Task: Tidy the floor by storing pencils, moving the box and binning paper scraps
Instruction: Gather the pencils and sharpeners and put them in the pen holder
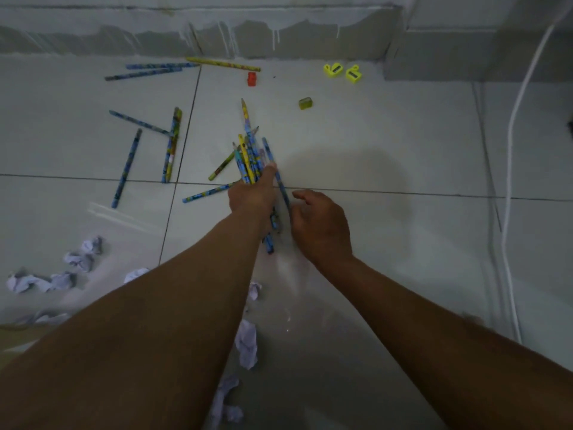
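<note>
The left hand [251, 197] grips a fanned bundle of blue and yellow patterned pencils [249, 156] above the pale tiled floor [372, 144]. The right hand [319, 225], fingers loosely curled, touches one blue pencil [280, 181]; best to pinch it mid-shaft and slide it in parallel, tips aligned.

Nine loose patterned blue and yellow wooden pencils [129, 168] lie scattered. Two bright yellow plastic sharpeners [333, 70], one olive [305, 103], one red [252, 79]. Roughly eight crumpled white paper scraps [247, 344].
</note>
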Motion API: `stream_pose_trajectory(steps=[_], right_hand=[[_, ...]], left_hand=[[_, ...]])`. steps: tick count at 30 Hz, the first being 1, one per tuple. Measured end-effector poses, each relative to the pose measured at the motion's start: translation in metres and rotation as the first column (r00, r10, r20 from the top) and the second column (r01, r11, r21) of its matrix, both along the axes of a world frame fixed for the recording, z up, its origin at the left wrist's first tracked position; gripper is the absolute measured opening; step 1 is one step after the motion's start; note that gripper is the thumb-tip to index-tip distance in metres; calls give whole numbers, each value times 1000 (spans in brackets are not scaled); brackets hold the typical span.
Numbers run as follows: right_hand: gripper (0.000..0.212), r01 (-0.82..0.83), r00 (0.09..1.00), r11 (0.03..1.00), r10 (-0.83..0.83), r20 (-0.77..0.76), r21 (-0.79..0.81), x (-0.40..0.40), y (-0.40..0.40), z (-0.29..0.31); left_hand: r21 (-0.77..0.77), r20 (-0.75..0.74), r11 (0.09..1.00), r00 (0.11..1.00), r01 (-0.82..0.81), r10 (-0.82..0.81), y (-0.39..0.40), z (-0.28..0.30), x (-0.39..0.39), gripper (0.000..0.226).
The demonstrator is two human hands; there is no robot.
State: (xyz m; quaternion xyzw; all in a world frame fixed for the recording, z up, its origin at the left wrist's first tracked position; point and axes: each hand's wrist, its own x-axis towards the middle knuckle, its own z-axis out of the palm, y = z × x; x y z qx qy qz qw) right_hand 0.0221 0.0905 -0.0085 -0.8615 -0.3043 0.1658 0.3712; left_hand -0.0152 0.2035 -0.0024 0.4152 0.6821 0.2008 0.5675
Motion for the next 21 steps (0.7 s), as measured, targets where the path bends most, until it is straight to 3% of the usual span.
stream_pose_trajectory(steps=[4, 7, 16, 21], right_hand=[[39, -107, 968, 969, 152, 197, -223, 0, 8, -11], [45, -119, 952, 932, 206, 227, -343, 1, 13, -19], [21, -30, 914, 950, 153, 377, -312, 6, 31, -19], [17, 61, 933, 934, 72, 352, -353, 2, 35, -16]], left_hand=[[10, -2, 999, 1000, -31, 31, 15, -1, -21, 50], [6, 1, 1000, 1000, -15, 15, 21, -2, -35, 50], [28, -5, 999, 999, 45, -45, 21, 0, -56, 56], [11, 98, 1000, 995, 18, -19, 14, 6, -49, 27]])
